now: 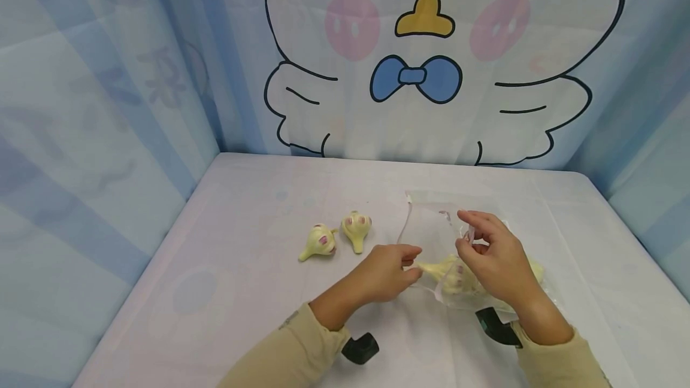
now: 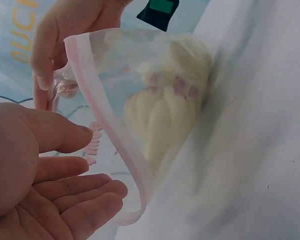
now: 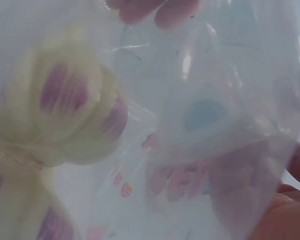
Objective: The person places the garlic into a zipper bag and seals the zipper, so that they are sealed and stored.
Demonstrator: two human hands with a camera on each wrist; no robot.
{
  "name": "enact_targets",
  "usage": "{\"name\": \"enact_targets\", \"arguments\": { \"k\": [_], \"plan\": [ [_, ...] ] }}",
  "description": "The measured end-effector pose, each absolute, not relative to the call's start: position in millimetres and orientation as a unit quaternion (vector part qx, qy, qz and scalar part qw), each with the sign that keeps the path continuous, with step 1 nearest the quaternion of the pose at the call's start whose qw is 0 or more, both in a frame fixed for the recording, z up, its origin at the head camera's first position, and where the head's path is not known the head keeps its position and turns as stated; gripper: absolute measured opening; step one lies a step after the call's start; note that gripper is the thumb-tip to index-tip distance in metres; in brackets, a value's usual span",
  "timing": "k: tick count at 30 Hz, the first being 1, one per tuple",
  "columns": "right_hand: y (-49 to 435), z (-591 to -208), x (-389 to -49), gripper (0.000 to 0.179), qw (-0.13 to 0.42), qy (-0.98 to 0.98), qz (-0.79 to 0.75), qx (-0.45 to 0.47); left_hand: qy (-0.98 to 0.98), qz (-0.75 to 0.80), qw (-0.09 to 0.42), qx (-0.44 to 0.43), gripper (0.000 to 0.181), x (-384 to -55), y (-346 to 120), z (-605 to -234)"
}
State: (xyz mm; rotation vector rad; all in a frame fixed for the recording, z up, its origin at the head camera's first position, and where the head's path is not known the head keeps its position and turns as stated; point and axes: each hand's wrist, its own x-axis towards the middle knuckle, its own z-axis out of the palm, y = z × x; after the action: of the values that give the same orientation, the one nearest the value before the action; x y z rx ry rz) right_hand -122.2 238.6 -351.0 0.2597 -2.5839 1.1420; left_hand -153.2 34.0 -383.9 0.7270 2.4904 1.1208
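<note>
A clear plastic bag (image 1: 428,220) lies on the table with several garlic bulbs (image 3: 65,100) inside, pale yellow with purple patches. My right hand (image 1: 498,262) pinches the upper film of the bag between thumb and fingers, lifting it. In the left wrist view the pink-edged mouth of the bag (image 2: 112,125) gapes towards my left hand (image 2: 55,185). That hand holds nothing; its fingers reach loosely to the mouth, beside the stem of a bagged bulb (image 1: 455,274). Left of the hands, two more garlic bulbs rest on the table, one tilted garlic bulb (image 1: 320,240) and one upright-looking garlic bulb (image 1: 356,230).
A pale patterned cloth covers the table (image 1: 215,244). Behind it hangs a curtain (image 1: 420,130) with a cartoon bird, and further curtains close off both sides. Dark camera mounts (image 1: 361,349) sit at both wrists by the beige sleeves (image 1: 291,349).
</note>
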Motion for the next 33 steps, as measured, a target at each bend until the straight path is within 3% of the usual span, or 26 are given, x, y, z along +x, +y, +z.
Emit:
{"name": "enact_targets", "arguments": {
  "k": [17,28,33],
  "plan": [
    [240,-353,-125,0.044,0.143,-0.905,0.390,0.089,0.866,0.439,0.132,0.202,0.048,-153,-7,-380],
    [240,-353,-125,0.043,0.145,-0.903,0.393,0.092,0.868,0.456,0.028,0.194,0.045,-156,-45,-378],
    [241,-354,-125,0.043,0.144,-0.903,0.394,0.090,0.881,0.445,0.014,0.162,0.048,-161,-61,-382]
  ]
}}
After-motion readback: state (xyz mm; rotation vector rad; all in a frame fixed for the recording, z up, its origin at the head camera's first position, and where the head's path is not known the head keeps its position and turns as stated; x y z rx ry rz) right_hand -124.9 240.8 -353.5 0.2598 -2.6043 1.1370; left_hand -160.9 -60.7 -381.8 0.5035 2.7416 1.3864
